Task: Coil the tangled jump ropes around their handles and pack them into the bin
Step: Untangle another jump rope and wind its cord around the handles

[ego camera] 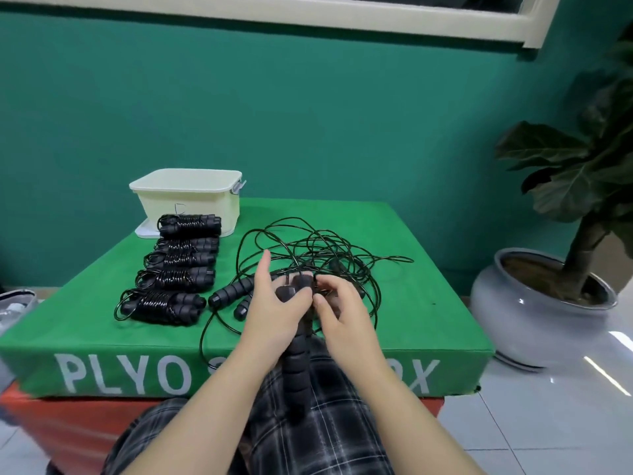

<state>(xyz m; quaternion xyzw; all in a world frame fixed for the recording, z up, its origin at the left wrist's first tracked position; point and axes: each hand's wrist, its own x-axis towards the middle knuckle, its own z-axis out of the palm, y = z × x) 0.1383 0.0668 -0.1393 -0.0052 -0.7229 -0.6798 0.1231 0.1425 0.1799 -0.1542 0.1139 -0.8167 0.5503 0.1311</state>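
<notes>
A tangle of thin black jump rope (318, 248) lies on the green plyo box (411, 303). My left hand (274, 303) grips a pair of black foam handles (296, 365) held together, their lower ends over my lap. My right hand (337, 303) pinches the rope beside the handle tops. Two more loose handles (231, 291) lie just left of my left hand. Several coiled ropes (168, 279) sit in a row at the left. The cream bin (191, 200) stands at the back left with its lid under it.
A potted plant in a grey glazed pot (534, 310) stands on the floor to the right. The green box rests on an orange one (68, 433). A grey bag (13, 303) sits at the far left edge.
</notes>
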